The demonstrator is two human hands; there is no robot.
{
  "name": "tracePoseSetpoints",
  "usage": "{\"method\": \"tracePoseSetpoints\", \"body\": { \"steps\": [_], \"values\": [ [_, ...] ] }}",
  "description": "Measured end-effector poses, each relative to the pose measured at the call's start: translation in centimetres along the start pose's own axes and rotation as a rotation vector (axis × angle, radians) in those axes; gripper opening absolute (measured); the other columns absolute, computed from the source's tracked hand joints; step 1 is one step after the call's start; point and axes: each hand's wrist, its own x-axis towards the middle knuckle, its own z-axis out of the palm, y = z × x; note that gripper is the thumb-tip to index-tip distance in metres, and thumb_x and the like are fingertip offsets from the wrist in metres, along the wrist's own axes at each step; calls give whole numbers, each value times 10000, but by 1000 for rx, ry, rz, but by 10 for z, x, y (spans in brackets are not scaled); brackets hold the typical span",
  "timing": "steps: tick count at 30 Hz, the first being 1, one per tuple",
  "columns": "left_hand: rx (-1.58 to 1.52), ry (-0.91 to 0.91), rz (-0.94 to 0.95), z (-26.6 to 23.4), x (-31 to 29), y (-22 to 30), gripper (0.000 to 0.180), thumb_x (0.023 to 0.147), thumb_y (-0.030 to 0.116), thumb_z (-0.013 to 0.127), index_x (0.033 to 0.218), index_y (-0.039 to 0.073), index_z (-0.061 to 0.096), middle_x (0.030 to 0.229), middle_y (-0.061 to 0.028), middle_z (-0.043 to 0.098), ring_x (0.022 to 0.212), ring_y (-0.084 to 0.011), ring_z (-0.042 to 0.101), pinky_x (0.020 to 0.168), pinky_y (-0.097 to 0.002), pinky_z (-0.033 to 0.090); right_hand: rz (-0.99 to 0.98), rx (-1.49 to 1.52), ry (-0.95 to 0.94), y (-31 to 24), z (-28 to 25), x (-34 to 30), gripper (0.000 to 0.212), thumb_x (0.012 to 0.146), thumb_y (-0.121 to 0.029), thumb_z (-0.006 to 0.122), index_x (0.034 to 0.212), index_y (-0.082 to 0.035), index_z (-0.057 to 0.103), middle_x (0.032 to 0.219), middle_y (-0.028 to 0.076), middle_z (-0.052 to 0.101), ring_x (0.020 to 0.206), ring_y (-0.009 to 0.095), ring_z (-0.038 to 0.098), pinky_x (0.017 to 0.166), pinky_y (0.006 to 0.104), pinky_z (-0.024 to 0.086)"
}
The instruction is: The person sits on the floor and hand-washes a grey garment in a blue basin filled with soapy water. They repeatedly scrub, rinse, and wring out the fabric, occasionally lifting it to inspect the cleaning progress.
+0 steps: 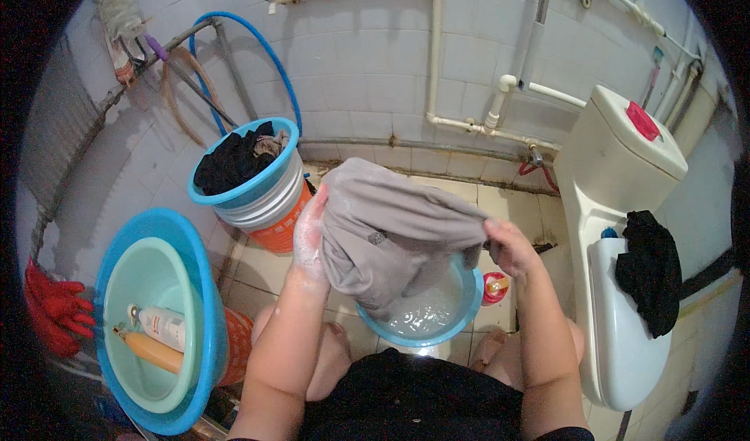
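A wet grey-brown garment [391, 222] is stretched between my two hands above a blue basin [426, 338] on the floor. Cloudy, soapy water fills the basin, and the cloth's lower end hangs down at it. Suds cover my left hand [310, 234], which grips the garment's left side, its fingers partly behind the cloth. At the garment's right edge, my right hand [512, 247] pinches the fabric. Just right of the basin stands a small red container [494, 288] with something yellowish in it.
Dark clothes [234, 160] fill a blue basin on a bucket [273, 214] at back left. Nearer left, a pale green basin [117, 285] holding two bottles sits inside a larger blue one. Red gloves [58, 308] hang beside them. At right, a black cloth [650, 273] lies on the toilet [625, 363].
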Motion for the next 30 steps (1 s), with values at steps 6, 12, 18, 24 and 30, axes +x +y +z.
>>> {"method": "tracePoseSetpoints", "body": {
  "steps": [6,12,18,24,30],
  "values": [
    [102,142,-113,-13,1,-25,499,904,389,442,1241,21,444,1186,-150,540,1098,-309,505,986,-447,356,-163,640,-155,-20,52,11,598,924,-470,338,1297,-4,375,1315,159,422,1213,293,406,1017,424,318],
    [198,96,-263,-4,8,-70,692,835,609,421,1231,42,439,1180,-130,522,1077,-258,518,930,-393,422,-276,44,-109,4,90,13,487,917,-426,427,1163,-12,496,1175,98,548,1056,258,536,890,386,433],
    [222,-50,-405,-80,36,-96,562,868,560,419,1130,68,494,1018,-71,574,934,-167,573,819,-351,482,-928,-1305,-109,28,150,-11,225,772,-275,594,843,-62,577,787,126,571,718,298,571,597,404,456],
    [131,150,-311,-11,11,-128,356,933,357,402,1157,87,461,1083,-58,538,1016,-174,529,869,-353,447,-586,-1297,556,19,87,32,154,742,-222,594,753,-77,541,651,108,557,634,297,573,542,422,449],
    [41,-227,67,-73,25,-151,368,933,356,384,1177,97,476,1141,-65,535,1070,-186,509,927,-352,406,-858,-1376,231,45,119,7,211,843,-267,522,784,-65,506,689,166,540,666,357,558,543,440,415]
  ]
}}
